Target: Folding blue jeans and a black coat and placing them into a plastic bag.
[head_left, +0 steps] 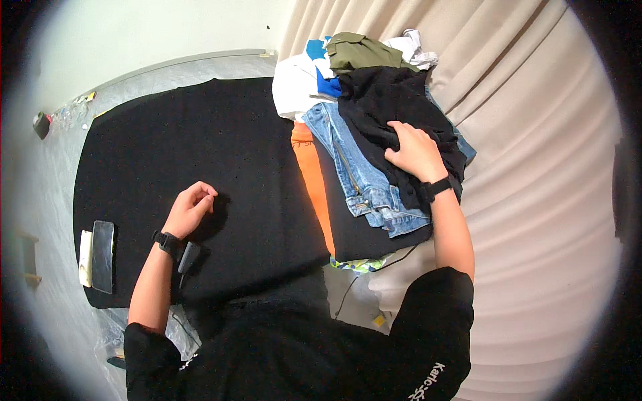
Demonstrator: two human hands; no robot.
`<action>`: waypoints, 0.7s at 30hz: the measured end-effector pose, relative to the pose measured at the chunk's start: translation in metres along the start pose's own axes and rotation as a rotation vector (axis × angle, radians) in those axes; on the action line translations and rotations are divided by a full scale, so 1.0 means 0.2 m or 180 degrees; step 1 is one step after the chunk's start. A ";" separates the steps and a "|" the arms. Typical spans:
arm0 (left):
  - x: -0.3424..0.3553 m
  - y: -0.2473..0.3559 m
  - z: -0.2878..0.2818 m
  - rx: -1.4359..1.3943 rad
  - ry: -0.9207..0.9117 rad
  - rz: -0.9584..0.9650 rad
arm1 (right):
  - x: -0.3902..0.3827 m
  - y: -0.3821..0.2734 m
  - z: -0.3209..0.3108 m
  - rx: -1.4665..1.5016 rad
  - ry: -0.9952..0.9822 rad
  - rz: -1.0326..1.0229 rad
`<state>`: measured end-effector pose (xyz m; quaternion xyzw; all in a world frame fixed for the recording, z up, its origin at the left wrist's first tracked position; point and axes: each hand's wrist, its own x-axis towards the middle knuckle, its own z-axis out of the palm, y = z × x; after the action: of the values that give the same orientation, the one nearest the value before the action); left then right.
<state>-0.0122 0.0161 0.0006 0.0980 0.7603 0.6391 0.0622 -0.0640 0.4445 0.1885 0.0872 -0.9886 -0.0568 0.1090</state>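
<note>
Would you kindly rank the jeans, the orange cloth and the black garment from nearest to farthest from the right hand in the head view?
From the right hand:
1. Black garment: directly under it.
2. Jeans: to its left.
3. Orange cloth: farther left, beyond the jeans.

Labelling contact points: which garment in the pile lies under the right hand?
The black garment draped partly over the light-blue jeans. The right hand is over it; the jeans, olive garment and orange garment lie outside the fingers.
</note>
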 end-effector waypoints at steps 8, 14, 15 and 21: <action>0.01 -0.02 0.01 0.0067 -0.0050 0.0046 | 0.09 0.25 -0.08 0.0917 0.0698 0.0419; -0.03 0.00 0.00 0.0154 -0.0081 0.0065 | 0.04 0.27 -0.49 0.1733 0.1862 0.0335; -0.02 -0.01 0.00 0.0185 -0.0125 0.0092 | 0.04 0.27 -0.55 0.1755 0.2103 0.0311; 0.00 -0.05 -0.02 0.0110 -0.0161 0.0268 | 0.22 0.16 -0.87 0.3054 0.2543 -0.0287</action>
<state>-0.0133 0.0106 -0.0093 0.1472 0.7646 0.6253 0.0528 -0.0719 0.4508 0.3708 0.1825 -0.7822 0.4259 0.4164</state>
